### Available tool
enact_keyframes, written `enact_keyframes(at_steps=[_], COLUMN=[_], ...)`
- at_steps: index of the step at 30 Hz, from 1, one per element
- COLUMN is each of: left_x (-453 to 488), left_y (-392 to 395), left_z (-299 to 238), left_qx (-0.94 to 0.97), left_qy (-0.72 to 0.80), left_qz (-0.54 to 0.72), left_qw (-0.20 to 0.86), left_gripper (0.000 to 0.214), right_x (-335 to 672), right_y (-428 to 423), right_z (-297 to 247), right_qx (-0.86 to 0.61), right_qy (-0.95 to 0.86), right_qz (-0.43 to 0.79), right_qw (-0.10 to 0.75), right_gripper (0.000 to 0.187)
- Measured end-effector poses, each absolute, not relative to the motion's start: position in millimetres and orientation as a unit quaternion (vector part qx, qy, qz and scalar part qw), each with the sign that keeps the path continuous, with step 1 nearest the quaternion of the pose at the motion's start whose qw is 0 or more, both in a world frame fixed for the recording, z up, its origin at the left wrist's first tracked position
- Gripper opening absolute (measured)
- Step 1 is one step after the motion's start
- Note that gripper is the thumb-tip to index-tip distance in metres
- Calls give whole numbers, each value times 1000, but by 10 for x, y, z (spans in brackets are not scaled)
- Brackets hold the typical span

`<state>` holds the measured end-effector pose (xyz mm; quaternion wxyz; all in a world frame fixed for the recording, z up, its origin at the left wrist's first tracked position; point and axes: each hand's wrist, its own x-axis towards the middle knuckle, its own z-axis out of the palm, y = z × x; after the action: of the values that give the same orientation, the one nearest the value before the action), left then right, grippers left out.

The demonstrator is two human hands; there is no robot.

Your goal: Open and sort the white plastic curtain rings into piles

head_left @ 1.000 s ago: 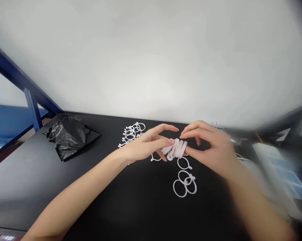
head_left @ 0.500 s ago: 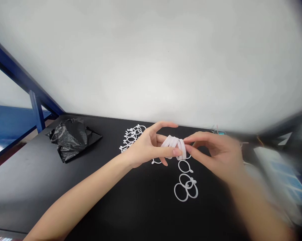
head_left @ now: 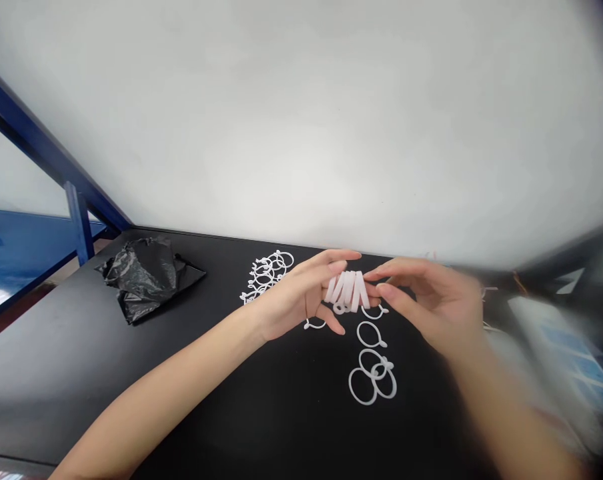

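A small stack of white plastic rings [head_left: 347, 291] is held upright between both hands just above the black table [head_left: 221, 387]. My left hand [head_left: 296, 297] grips the stack from the left, fingers curled round it. My right hand [head_left: 426, 300] pinches the stack's right end with thumb and fingertips. Loose white rings [head_left: 372, 377] lie on the table just below the hands, and one single ring [head_left: 370, 335] lies above them.
A pile of several more white rings [head_left: 265, 270] lies at the table's far side, left of the hands. A crumpled black plastic bag [head_left: 144, 273] sits at the far left. A white wall rises behind; blue railing [head_left: 76, 220] stands at left.
The stack of rings has tilted more upright and been squeezed closer together between the hands; both hands shifted slightly up. The camera view has drifted a little.
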<state>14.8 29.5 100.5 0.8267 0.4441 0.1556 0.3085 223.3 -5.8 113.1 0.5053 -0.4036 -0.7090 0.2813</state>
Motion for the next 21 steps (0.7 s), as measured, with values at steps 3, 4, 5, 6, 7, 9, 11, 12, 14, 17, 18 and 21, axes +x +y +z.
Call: enact_keyframes(at_steps=[3,4,5,6,7,9,11,12,14,17,18,21], left_x=[137,137,137,138,139,139,135,132,127,129,133,153], left_y=[305,301,295,288,280,269,266,266,269,269,266,257], left_z=[1021,1027,1033,1039,1045,1054,1061,1063,1069,1079,1082,1087], left_qx=[420,422,426,430,432,435,437,439,443,448,449,457], left_qy=[101,92,86,84,85,88,84,78,65,48,42,32], left_qz=[284,280,278,277,275,273,274,276,278,274,271,260], left_qw=[856,857,857,855,854,853,852,851,850,850,850,850], left_gripper=[52,54,55,55,55,56,56,56,54,52,51,50], right_x=[2228,2213,2190,2162,2130,2067,2019,2003,1989,1998,2005,2027], right_y=[-16,-9,-8,-13,-20,-40,-53,-55,-50,-33,-27,-17], right_z=[1109,1096,1082,1065,1048,1017,999,995,996,997,993,959], right_qx=[-436,-443,-448,-450,-450,-448,-450,-454,-464,-479,-483,-485], right_qy=[-690,-692,-695,-694,-689,-669,-654,-650,-651,-662,-664,-676], right_qz=[300,323,352,384,415,461,478,477,464,436,430,413], right_qw=[494,469,438,410,388,372,377,379,382,378,375,371], right_gripper=[30,38,44,48,49,52,53,51,42,20,14,15])
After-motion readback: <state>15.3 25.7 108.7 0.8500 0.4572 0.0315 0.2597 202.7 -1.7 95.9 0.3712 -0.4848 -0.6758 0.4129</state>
